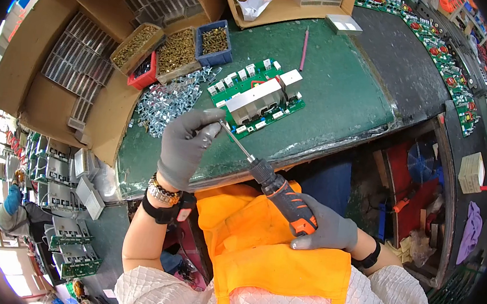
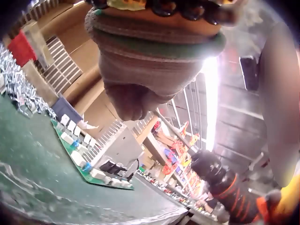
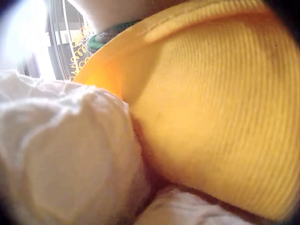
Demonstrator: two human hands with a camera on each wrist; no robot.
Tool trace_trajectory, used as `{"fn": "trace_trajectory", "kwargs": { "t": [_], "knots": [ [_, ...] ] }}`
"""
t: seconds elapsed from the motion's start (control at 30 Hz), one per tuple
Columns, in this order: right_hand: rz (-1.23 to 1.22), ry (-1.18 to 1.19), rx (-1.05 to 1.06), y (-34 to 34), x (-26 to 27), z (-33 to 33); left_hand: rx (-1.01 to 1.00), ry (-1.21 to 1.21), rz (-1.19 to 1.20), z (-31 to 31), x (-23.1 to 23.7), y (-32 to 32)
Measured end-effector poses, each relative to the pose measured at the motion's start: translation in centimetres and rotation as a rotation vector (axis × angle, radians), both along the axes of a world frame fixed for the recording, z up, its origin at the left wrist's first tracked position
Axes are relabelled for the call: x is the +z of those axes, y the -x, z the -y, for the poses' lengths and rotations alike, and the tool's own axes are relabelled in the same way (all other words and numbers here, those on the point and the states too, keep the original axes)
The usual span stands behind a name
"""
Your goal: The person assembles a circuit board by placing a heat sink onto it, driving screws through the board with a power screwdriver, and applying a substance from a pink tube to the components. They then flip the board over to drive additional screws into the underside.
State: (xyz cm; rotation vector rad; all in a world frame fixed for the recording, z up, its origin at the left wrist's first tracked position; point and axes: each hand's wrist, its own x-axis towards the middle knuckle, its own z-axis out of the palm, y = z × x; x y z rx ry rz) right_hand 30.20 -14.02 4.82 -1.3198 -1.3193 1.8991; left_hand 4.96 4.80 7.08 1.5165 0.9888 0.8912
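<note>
Power screwdriver [image 1: 288,199]: one, black and orange, lower centre of the head view; bit [image 1: 239,139] slanting to the upper left.
Right hand [image 1: 332,229]: grey glove, wrapped round the screwdriver's handle; its wrist view shows only cloth.
Left hand [image 1: 185,147]: grey glove, centre-left; finger and thumb pinched at the bit's tip. Whether a screw sits between them, cannot tell.
Circuit board [image 1: 238,88]: one, green, lying flat in the upper centre, just beyond the bit; apart from the right hand.
Metal blocks on board [image 1: 254,101]: silvery, standing along the board's near half, a ridge hiding part of what lies behind.
Risk, slip: a small part at the tip, if any, could drop should the pinch loosen or the bit tilt; likely landing place, the bench edge or the apron [image 1: 280,265].
Risk, glove: fabric could wind up if the bit turned while the fingertips are on it.
Risk, scrape: the bit could knock board parts if swung in low.
Metal clips [image 1: 169,102]: loose heap, left of the board, close by the left hand; easily scattered by a sideways sweep.
Blue tray [image 1: 216,58]: upper centre-left, small brass-coloured pieces inside.
Red tray [image 1: 143,80]: left of it, dark pieces inside.
Pink pen [image 1: 304,50]: upper centre, clear of both hands.
</note>
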Motion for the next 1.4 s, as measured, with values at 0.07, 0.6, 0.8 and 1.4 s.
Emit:
{"fn": "trace_trajectory", "kwargs": {
  "t": [0.07, 0.6, 0.8, 1.4],
  "knots": [
    [-0.050, 0.049, 0.002, -0.3, 0.0, 0.0, -0.038, -0.521, -0.310, 0.0, -0.2, 0.2],
    [0.018, 0.183, -0.251, -1.3, -1.9, 1.7, -0.015, -0.983, -0.679, -1.6, -2.1, -3.9],
    [0.037, 0.108, -0.214, -1.0, -4.1, 1.3, 0.036, -0.860, -0.941, -1.5, -4.0, -5.5],
    [-0.029, 0.216, -0.209, -0.4, -3.8, 0.5, 0.132, -0.997, -0.942, -2.1, -5.7, -5.9]
  ]
}}
